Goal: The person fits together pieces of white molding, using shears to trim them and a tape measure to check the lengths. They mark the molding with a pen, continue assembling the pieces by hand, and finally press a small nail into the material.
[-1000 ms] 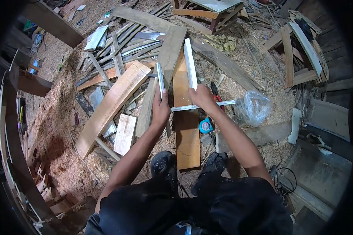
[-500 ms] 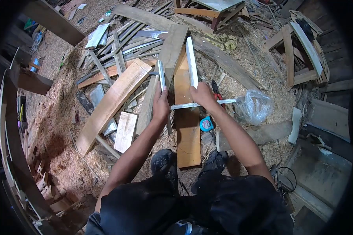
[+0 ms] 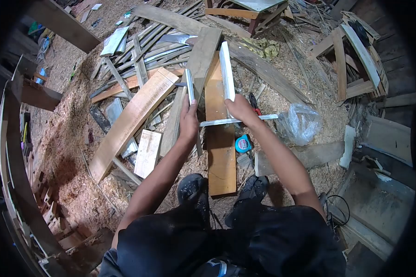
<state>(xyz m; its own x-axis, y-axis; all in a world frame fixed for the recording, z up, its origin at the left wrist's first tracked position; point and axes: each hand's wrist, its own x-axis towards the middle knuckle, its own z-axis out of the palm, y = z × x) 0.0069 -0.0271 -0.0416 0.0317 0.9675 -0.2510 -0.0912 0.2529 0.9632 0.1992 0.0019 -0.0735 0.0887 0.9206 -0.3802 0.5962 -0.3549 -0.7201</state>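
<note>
- White strips, frame centre, over orange plank.
- Left hand closed around narrow left strip.
- Right hand grips wide right strip where it meets the cross strip.

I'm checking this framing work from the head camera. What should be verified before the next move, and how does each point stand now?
1. Left hand grips the left white-painted wooden strip: ok.
2. Right hand grips the right white-painted wooden strip: ok.
3. White cross strip lies across under both hands: ok.
4. Corner joints square and tight: cannot tell.
5. Orange-brown plank lies flat beneath: ok.
6. Blue round tape measure and red-handled pliers lie beside the plank, right of it: ok.
</note>
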